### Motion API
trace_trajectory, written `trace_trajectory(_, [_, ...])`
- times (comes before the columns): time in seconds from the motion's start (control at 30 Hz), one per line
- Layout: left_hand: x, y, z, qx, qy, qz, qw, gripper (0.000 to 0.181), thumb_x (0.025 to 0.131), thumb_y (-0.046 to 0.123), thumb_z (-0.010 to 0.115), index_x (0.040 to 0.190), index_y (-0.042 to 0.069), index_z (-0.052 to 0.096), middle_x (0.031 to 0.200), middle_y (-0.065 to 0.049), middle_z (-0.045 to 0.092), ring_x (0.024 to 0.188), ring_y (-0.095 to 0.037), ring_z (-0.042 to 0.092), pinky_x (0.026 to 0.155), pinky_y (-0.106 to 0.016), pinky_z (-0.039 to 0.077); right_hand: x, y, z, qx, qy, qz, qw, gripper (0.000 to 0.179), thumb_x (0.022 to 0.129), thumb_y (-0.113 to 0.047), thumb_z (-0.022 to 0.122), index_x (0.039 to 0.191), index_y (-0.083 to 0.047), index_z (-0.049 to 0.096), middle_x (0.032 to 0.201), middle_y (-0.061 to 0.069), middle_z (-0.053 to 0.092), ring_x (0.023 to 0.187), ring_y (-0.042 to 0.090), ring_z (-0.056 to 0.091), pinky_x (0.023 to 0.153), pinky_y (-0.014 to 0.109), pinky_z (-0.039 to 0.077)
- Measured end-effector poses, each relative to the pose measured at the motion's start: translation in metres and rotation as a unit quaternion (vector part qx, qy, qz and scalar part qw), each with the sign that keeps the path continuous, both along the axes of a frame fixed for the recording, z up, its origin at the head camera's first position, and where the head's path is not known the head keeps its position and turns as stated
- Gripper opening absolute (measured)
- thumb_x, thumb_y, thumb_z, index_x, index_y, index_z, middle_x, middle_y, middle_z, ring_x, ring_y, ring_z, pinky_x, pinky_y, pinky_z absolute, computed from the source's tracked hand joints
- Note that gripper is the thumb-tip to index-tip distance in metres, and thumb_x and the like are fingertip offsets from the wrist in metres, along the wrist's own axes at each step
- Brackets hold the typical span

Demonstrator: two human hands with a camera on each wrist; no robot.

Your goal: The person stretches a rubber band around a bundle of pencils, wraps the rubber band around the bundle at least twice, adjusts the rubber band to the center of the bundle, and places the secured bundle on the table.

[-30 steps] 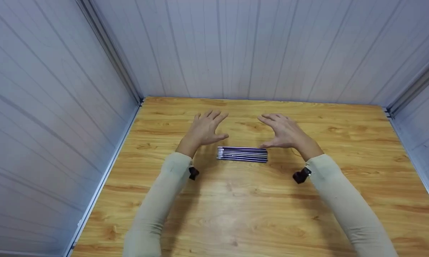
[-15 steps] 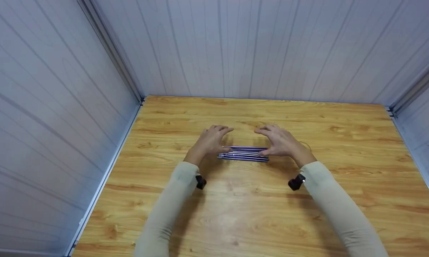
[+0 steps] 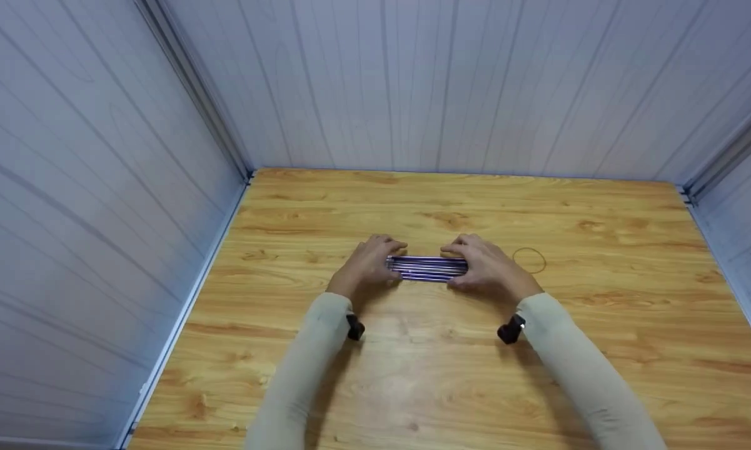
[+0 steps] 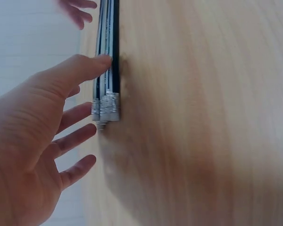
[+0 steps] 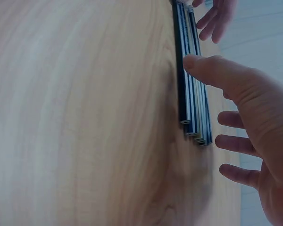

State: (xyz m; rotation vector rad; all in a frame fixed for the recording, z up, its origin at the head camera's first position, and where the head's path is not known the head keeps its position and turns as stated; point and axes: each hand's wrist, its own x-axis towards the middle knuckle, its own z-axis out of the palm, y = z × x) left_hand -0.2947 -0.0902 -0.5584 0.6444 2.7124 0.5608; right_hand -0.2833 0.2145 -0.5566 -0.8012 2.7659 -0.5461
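Several dark purple-and-silver striped pencils (image 3: 428,267) lie side by side on the wooden table. My left hand (image 3: 364,265) stands around their eraser ends, its thumb at the near side and its fingers at the far side. In the left wrist view its thumb (image 4: 87,68) overlaps the pencils just above the metal eraser bands (image 4: 108,106), with the other fingers loosely spread. At the opposite, unsharpened ends my right hand (image 3: 488,269) stands the same way. Its thumb (image 5: 212,70) overlaps the pencils in the right wrist view, and its lower fingers are spread apart beside them.
A thin rubber band (image 3: 528,248) lies on the wooden table (image 3: 413,375) just right of my right hand. White panel walls (image 3: 413,87) stand behind and on both sides of the table. A small black camera is strapped at each wrist.
Both hands have come down and toward me, and inward around the two ends of the pencils. The gaps between thumbs and fingers have narrowed. The rubber band, earlier mostly hidden, now shows fully.
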Motion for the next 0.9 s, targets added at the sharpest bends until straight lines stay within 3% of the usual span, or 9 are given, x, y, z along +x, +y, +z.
trace_trajectory(0.23, [0.0, 0.0, -0.004, 0.007, 0.015, -0.003, 0.9999, 0.053, 0.101, 0.027, 0.086, 0.151, 0.016, 0.072, 0.15, -0.008, 0.066, 0.148, -0.031, 0.055, 0.129, -0.053, 0.044, 0.002, -0.003, -0.004, -0.001, 0.008, -0.003, 1.0, 0.06, 0.097, -0.036, 0.089, 0.151, -0.016, 0.073, 0.133, 0.013, 0.066, 0.115, 0.03, 0.061, 0.1, 0.051, 0.053])
trace_trajectory(0.5, [0.0, 0.002, -0.005, 0.022, -0.002, 0.001, 0.9998, 0.047, 0.101, 0.025, 0.086, 0.146, 0.014, 0.076, 0.144, -0.01, 0.067, 0.138, -0.031, 0.059, 0.122, -0.051, 0.049, 0.004, -0.002, -0.004, -0.005, -0.004, -0.002, 1.0, 0.053, 0.1, -0.033, 0.087, 0.148, -0.016, 0.074, 0.128, 0.01, 0.066, 0.11, 0.026, 0.058, 0.097, 0.047, 0.05])
trace_trajectory(0.53, [-0.006, 0.0, -0.015, 0.023, 0.011, -0.01, 0.9996, 0.045, 0.101, 0.027, 0.086, 0.143, 0.015, 0.078, 0.139, -0.008, 0.069, 0.134, -0.028, 0.061, 0.119, -0.048, 0.051, 0.004, -0.002, -0.005, -0.005, -0.005, -0.002, 1.0, 0.051, 0.1, -0.032, 0.086, 0.147, -0.015, 0.074, 0.127, 0.01, 0.066, 0.109, 0.026, 0.057, 0.096, 0.047, 0.05])
trace_trajectory(0.6, [-0.013, -0.001, -0.023, 0.025, 0.021, -0.027, 0.9991, 0.039, 0.1, 0.026, 0.086, 0.137, 0.015, 0.081, 0.132, -0.007, 0.072, 0.126, -0.027, 0.063, 0.113, -0.047, 0.053, 0.003, -0.004, -0.005, -0.005, -0.008, -0.001, 1.0, 0.046, 0.102, -0.03, 0.085, 0.143, -0.013, 0.075, 0.125, 0.01, 0.066, 0.107, 0.027, 0.058, 0.095, 0.048, 0.049])
trace_trajectory(0.73, [-0.036, -0.004, -0.058, 0.03, 0.061, -0.057, 0.9961, 0.029, 0.098, 0.025, 0.08, 0.126, 0.017, 0.084, 0.118, -0.004, 0.078, 0.112, -0.024, 0.068, 0.103, -0.043, 0.056, 0.001, -0.009, -0.006, 0.009, -0.003, 0.007, 0.9999, 0.036, 0.106, -0.026, 0.078, 0.137, -0.008, 0.075, 0.125, 0.013, 0.07, 0.112, 0.031, 0.065, 0.102, 0.054, 0.055])
trace_trajectory(0.77, [-0.038, -0.002, -0.058, 0.026, 0.063, -0.057, 0.996, 0.029, 0.099, 0.023, 0.078, 0.127, 0.017, 0.084, 0.119, -0.005, 0.079, 0.113, -0.026, 0.069, 0.104, -0.045, 0.057, 0.0, -0.01, -0.006, 0.013, -0.001, 0.009, 0.9999, 0.034, 0.107, -0.025, 0.077, 0.136, -0.007, 0.075, 0.126, 0.014, 0.071, 0.114, 0.033, 0.066, 0.104, 0.056, 0.056])
trace_trajectory(0.83, [-0.045, -0.003, -0.071, 0.019, 0.079, -0.06, 0.9949, 0.028, 0.099, 0.024, 0.077, 0.126, 0.019, 0.084, 0.118, -0.003, 0.079, 0.114, -0.024, 0.071, 0.105, -0.044, 0.058, -0.002, -0.012, -0.006, 0.024, 0.003, 0.01, 0.9997, 0.033, 0.108, -0.025, 0.076, 0.135, -0.005, 0.074, 0.128, 0.015, 0.073, 0.118, 0.034, 0.068, 0.107, 0.058, 0.056])
trace_trajectory(0.9, [-0.048, -0.002, -0.075, 0.002, 0.082, -0.061, 0.9948, 0.028, 0.101, 0.027, 0.076, 0.127, 0.022, 0.084, 0.12, -0.001, 0.079, 0.118, -0.024, 0.072, 0.107, -0.044, 0.059, -0.003, -0.014, -0.006, 0.032, 0.002, 0.007, 0.9995, 0.033, 0.107, -0.025, 0.076, 0.133, -0.004, 0.074, 0.128, 0.016, 0.073, 0.117, 0.035, 0.069, 0.106, 0.057, 0.057])
